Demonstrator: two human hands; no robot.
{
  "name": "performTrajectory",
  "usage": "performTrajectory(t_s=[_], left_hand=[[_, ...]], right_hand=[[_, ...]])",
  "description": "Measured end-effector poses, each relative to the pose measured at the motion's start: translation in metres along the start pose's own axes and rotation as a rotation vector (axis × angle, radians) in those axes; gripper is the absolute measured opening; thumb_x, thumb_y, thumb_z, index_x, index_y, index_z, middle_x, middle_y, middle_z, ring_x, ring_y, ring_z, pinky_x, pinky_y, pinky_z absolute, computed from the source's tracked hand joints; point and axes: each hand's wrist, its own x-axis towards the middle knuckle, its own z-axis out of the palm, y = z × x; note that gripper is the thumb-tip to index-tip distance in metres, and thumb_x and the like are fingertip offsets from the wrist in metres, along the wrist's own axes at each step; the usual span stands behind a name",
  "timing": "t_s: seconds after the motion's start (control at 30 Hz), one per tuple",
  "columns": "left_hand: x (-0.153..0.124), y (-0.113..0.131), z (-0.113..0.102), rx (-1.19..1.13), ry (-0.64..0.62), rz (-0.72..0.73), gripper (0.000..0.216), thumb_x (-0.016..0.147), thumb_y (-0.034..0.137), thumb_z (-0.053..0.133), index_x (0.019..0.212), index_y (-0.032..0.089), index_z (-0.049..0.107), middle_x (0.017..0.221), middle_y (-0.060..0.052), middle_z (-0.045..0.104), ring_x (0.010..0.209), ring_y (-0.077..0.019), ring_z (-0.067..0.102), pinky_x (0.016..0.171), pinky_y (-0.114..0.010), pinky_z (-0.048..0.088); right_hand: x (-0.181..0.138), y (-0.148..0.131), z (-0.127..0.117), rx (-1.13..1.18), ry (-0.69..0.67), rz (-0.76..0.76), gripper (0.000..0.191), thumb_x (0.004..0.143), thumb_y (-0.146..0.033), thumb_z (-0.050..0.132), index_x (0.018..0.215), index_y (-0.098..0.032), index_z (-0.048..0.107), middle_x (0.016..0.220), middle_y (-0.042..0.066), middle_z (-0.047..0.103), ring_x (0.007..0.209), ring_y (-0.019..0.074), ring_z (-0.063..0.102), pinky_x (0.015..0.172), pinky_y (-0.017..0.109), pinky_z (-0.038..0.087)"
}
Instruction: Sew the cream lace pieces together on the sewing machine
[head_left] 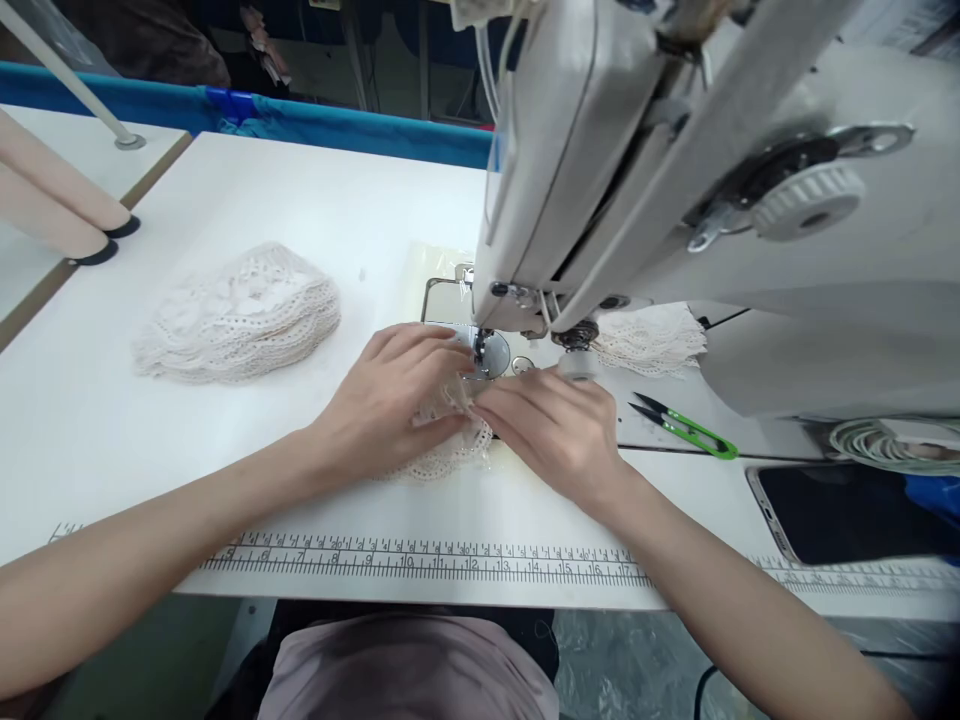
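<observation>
Just in front of the sewing machine (555, 180), a piece of off-white lace (439, 460) with a scalloped, eyelet edge lies between my hands. My left hand (401, 395) grips it from the left, thumb below and fingers bent over the top. From the right, my right hand (559, 425) pinches the lace's edge with thumb and forefinger. The fingertips of both hands nearly meet beside the metal needle plate (491, 355). Part of the lace is hidden under my left fingers.
A stack of lace pieces (247, 315) lies to the left, and more lace (649, 338) sits behind the needle area. Green thread snips (686, 427), a phone (855, 510) and coiled cord (896, 445) are on the right. A printed ruler (442, 562) runs along the table's front edge.
</observation>
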Motion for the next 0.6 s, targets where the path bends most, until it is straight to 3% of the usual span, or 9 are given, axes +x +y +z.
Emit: performTrajectory(t_s=[0.07,0.13,0.2,0.27,0.43,0.6], left_hand=[[0.001,-0.002,0.0,-0.124,-0.014,0.014,0.013,0.089,0.027,0.062,0.098,0.021,0.056,0.109,-0.003,0.07,0.123,-0.0212,0.055,0.111,-0.045,0.035],[0.0,-0.002,0.001,-0.191,0.014,0.029,0.007,0.089,0.021,0.058,0.086,0.021,0.052,0.091,0.002,0.07,0.103,-0.0159,0.064,0.112,-0.044,0.032],[-0.002,0.0,0.002,-0.211,0.062,0.055,0.009,0.088,0.017,0.054,0.082,0.021,0.049,0.076,0.006,0.066,0.073,-0.0109,0.063,0.108,-0.041,0.038],[-0.005,0.001,0.003,-0.21,0.094,0.058,0.006,0.087,0.015,0.052,0.086,0.021,0.051,0.07,0.007,0.063,0.059,-0.0098,0.057,0.095,-0.035,0.047],[-0.007,0.001,0.002,-0.195,0.103,0.162,0.032,0.088,0.01,0.051,0.116,0.023,0.058,0.078,0.005,0.071,0.056,-0.0091,0.057,0.067,-0.026,0.048],[-0.008,0.003,0.003,-0.157,0.204,0.201,0.02,0.09,0.012,0.054,0.103,0.022,0.066,0.067,0.006,0.071,0.051,-0.0078,0.058,0.063,-0.026,0.047]], right_hand=[[0.002,0.0,-0.004,-0.021,0.087,-0.128,0.011,0.087,-0.011,0.063,0.083,-0.02,0.068,0.078,-0.003,0.073,0.068,0.0095,0.061,0.061,0.025,0.041],[0.004,0.0,-0.009,-0.035,0.127,-0.224,0.012,0.087,-0.012,0.063,0.081,-0.021,0.069,0.076,-0.002,0.073,0.066,0.0095,0.061,0.059,0.025,0.042],[0.005,0.001,-0.013,-0.037,0.143,-0.294,0.014,0.087,-0.01,0.062,0.08,-0.02,0.07,0.075,-0.001,0.073,0.064,0.0092,0.06,0.057,0.025,0.043],[0.005,0.001,-0.016,-0.032,0.149,-0.342,0.012,0.085,-0.009,0.064,0.08,-0.018,0.071,0.075,0.0,0.073,0.065,0.0091,0.06,0.056,0.025,0.044],[0.004,-0.001,-0.018,-0.051,0.187,-0.413,0.01,0.082,-0.011,0.068,0.078,-0.019,0.073,0.075,-0.002,0.072,0.07,0.0092,0.061,0.057,0.024,0.046],[0.005,-0.003,-0.018,-0.053,0.204,-0.46,0.009,0.079,-0.009,0.072,0.076,-0.017,0.074,0.072,-0.001,0.07,0.069,0.0096,0.062,0.056,0.025,0.046]])
